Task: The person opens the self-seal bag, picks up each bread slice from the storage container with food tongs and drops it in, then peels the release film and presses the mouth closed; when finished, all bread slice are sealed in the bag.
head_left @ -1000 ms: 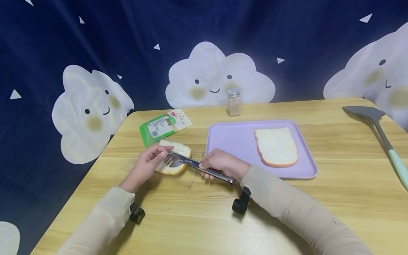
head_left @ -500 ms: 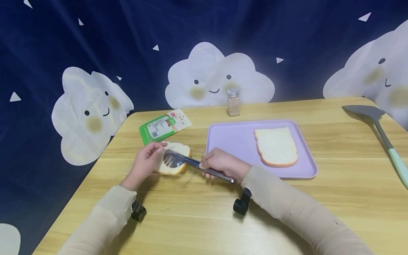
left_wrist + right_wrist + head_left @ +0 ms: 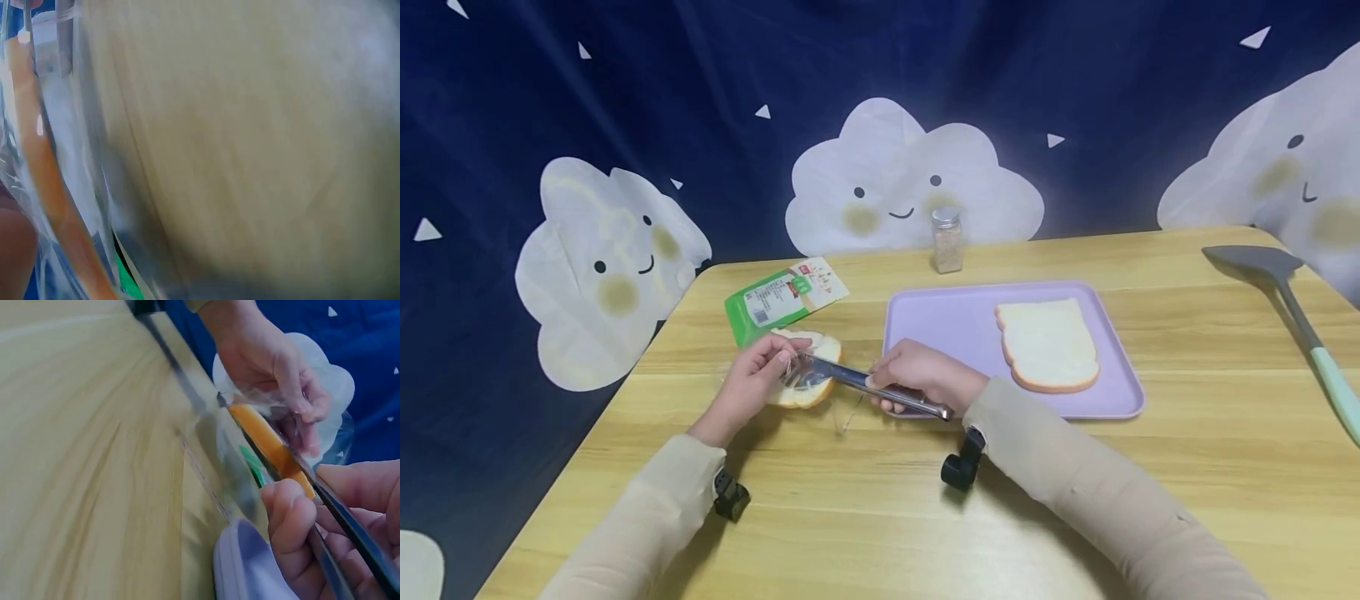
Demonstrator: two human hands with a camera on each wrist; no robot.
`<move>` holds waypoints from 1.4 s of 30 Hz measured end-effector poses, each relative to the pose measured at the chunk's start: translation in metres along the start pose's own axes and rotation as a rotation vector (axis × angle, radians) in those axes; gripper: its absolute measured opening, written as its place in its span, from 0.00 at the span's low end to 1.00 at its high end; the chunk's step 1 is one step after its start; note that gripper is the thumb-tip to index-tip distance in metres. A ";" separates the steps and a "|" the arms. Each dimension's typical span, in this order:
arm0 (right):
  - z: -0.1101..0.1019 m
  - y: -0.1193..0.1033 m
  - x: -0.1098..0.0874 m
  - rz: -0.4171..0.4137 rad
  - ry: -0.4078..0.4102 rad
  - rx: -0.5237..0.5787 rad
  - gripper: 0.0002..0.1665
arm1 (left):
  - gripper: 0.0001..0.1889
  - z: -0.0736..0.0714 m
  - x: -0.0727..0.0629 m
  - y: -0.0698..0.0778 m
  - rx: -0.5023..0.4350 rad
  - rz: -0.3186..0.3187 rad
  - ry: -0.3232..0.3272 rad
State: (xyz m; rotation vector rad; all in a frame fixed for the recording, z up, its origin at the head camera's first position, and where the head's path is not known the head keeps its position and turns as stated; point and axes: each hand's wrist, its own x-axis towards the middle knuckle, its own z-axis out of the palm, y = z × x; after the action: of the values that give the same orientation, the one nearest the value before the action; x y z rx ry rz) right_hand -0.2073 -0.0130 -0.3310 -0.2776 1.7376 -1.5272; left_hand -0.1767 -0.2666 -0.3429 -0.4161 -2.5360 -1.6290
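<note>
My right hand (image 3: 917, 375) grips metal tongs (image 3: 887, 392) partway along their arms. Their slotted end lies over a slice of bread (image 3: 814, 346), and in the right wrist view one arm of the tongs (image 3: 353, 531) runs along each face of the slice, whose orange-brown crust (image 3: 259, 434) faces the camera. Clear plastic film, like a bag (image 3: 269, 397), surrounds the bread. At the slice's left side my left hand (image 3: 747, 383) pinches this film between thumb and fingers. The left wrist view has the crust (image 3: 44, 156) at its left edge, behind shiny film.
A lilac tray (image 3: 940, 321) bearing another bread slice (image 3: 1051, 346) stands right of my hands. Behind the left hand lies a green and white packet (image 3: 782, 296). A glass shaker (image 3: 947, 242) stands at the back; a grey spatula (image 3: 1292, 300) with a mint handle lies far right.
Both hands keep their holds. The tongs and the bread shift slightly, and the tongs' handle end rises a little in the head view. The tray and its slice stay put.
</note>
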 end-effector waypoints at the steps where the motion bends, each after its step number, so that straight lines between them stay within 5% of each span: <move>1: 0.000 0.001 0.001 0.001 -0.008 0.022 0.14 | 0.07 0.000 -0.001 0.000 -0.005 0.001 -0.004; 7: 0.001 0.008 0.005 -0.010 -0.013 0.060 0.14 | 0.10 -0.003 -0.010 -0.001 0.010 0.014 -0.006; 17: 0.018 -0.002 0.003 -0.050 0.123 -0.275 0.09 | 0.15 -0.006 -0.008 0.010 -0.004 -0.077 0.081; 20: 0.018 -0.003 0.002 -0.045 0.115 -0.256 0.10 | 0.12 -0.007 -0.003 0.007 0.028 -0.091 0.087; 29: 0.008 0.002 -0.012 -0.029 0.049 -0.179 0.14 | 0.10 -0.012 0.001 -0.007 0.132 -0.274 0.159; 36: -0.015 0.008 -0.035 -0.095 -0.021 -0.175 0.15 | 0.09 -0.011 0.004 -0.005 0.156 -0.257 0.185; 42: -0.041 0.015 -0.065 -0.156 -0.031 -0.185 0.17 | 0.08 -0.007 0.002 -0.001 0.280 -0.081 0.099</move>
State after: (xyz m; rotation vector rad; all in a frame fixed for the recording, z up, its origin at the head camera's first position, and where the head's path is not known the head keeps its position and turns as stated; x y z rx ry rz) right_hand -0.1866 0.0620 -0.3200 -0.5394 1.8723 -1.4634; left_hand -0.1787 -0.2731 -0.3399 -0.2031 -2.6805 -1.2543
